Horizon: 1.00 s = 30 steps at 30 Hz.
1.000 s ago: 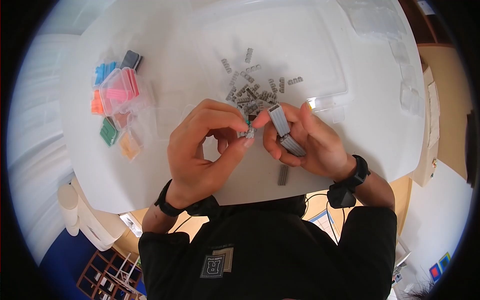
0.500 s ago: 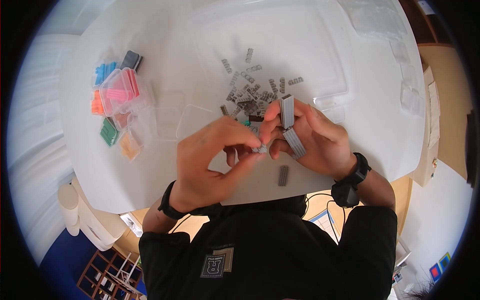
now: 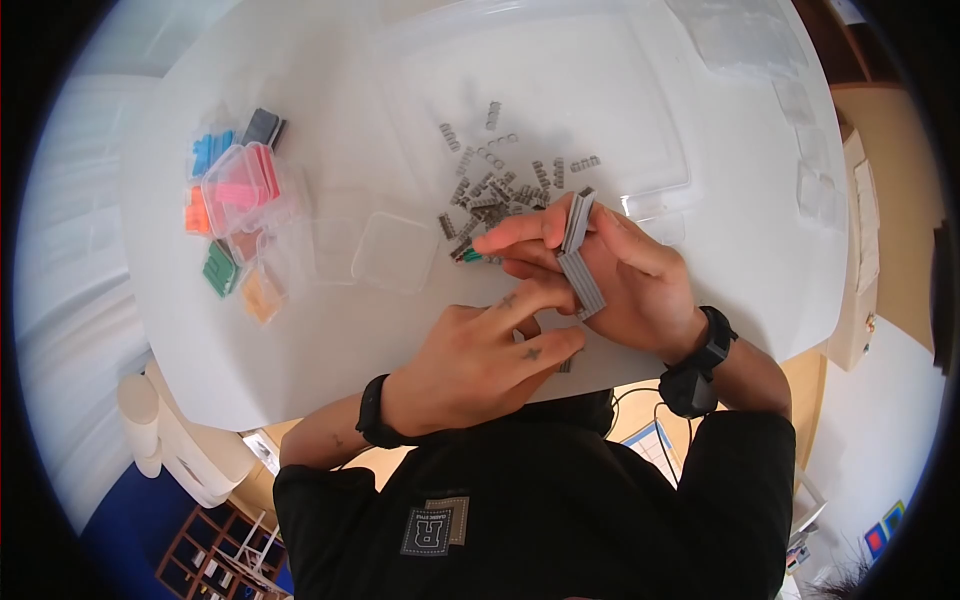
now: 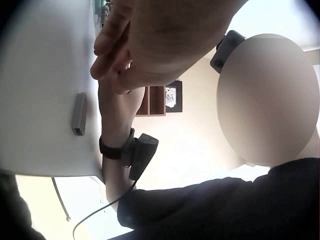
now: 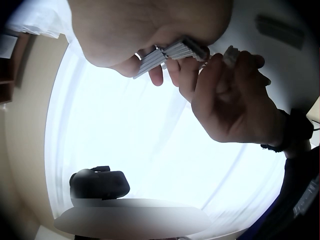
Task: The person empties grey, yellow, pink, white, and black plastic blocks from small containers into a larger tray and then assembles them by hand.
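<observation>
My right hand [image 3: 645, 280] holds two grey stacks of toy building bricks end to end, an upper stack [image 3: 577, 222] and a lower stack [image 3: 581, 284], angled against each other across the fingers. Just below them, my left hand [image 3: 475, 365] has come up beside the lower stack. Between its thumb and fingers it pinches a small light grey brick [image 5: 231, 55], seen in the right wrist view. Under the left fingertips, another grey brick stack [image 4: 79, 114] lies on the table, mostly covered in the head view. Beyond the right fingers spreads a pile of loose grey studded bricks [image 3: 490, 190].
A green brick [image 3: 473, 256] lies at the pile's near edge. Clear plastic boxes with pink pieces [image 3: 240, 192] and other coloured bricks stand at the left, near a dark grey block [image 3: 263, 128]. Transparent lids [image 3: 392, 250] lie between them and the pile. The table's front edge is close to my body.
My left hand moved from the pile's near edge down and right, turning its back upward, with the small brick. The right hand tilted its stacks, and its index finger now stretches left.
</observation>
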Motion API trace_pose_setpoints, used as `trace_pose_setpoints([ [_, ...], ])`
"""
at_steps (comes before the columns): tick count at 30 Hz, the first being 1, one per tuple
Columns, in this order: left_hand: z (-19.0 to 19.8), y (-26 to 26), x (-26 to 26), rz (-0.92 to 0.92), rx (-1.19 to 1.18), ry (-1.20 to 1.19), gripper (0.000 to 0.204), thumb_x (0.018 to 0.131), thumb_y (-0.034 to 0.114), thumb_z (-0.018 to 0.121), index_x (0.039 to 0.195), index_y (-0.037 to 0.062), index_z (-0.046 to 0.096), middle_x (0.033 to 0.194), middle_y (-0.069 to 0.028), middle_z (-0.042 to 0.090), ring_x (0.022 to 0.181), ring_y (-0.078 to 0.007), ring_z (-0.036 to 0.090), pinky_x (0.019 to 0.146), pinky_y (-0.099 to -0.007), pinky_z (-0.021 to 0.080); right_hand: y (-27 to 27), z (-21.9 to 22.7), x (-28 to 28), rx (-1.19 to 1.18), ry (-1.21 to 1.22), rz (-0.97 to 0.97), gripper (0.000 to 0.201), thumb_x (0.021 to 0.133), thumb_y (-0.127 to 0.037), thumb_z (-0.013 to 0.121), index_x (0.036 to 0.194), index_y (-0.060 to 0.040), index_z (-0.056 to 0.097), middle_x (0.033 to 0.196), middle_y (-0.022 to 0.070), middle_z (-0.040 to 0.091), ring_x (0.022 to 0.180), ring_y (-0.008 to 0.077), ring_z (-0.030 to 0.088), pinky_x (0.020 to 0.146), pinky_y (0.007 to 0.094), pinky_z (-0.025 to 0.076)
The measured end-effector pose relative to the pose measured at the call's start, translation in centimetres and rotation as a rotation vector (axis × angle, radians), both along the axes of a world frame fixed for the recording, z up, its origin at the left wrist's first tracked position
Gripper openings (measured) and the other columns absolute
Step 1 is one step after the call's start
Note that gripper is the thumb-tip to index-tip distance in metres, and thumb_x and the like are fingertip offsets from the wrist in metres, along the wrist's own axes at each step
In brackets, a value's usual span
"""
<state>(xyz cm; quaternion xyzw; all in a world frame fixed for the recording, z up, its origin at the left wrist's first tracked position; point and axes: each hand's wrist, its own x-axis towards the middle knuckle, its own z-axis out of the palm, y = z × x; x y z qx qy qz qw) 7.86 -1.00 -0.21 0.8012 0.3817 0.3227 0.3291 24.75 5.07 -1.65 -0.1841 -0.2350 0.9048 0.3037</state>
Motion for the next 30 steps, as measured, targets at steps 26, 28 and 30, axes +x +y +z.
trace_pose_setpoints([
  [26,1.8,2.1,-2.6,0.080,-0.330,-0.557,0.023,0.061,-0.006,0.069,0.083,-0.0002,0.062,0.085,-0.0159,0.058,0.070,-0.0175,0.055,0.063,-0.0274,0.043,-0.3,0.4,0.8,0.063,-0.101,0.051,0.035,0.092,-0.032,0.052,0.111,-0.0031,0.048,0.106,0.0097,0.056,0.084,0.0158,0.058,0.065,0.0276,0.044],
  [28,1.8,2.2,-2.7,0.077,-0.297,-0.543,0.023,0.061,-0.005,0.069,0.082,0.0000,0.062,0.086,-0.0159,0.058,0.069,-0.0168,0.054,0.062,-0.0269,0.043,-0.3,0.3,0.9,0.061,-0.074,0.075,0.034,0.094,-0.028,0.052,0.115,-0.0020,0.048,0.106,0.0081,0.057,0.080,0.0154,0.061,0.061,0.0264,0.044],
  [30,1.8,2.3,-2.8,0.073,-0.265,-0.530,0.022,0.061,-0.005,0.069,0.082,0.0001,0.062,0.086,-0.0159,0.058,0.068,-0.0161,0.054,0.062,-0.0263,0.043,-0.3,0.4,0.8,0.078,-0.116,0.068,0.036,0.094,-0.030,0.052,0.117,-0.0019,0.047,0.104,0.0074,0.057,0.074,0.0145,0.061,0.057,0.0246,0.041],
])
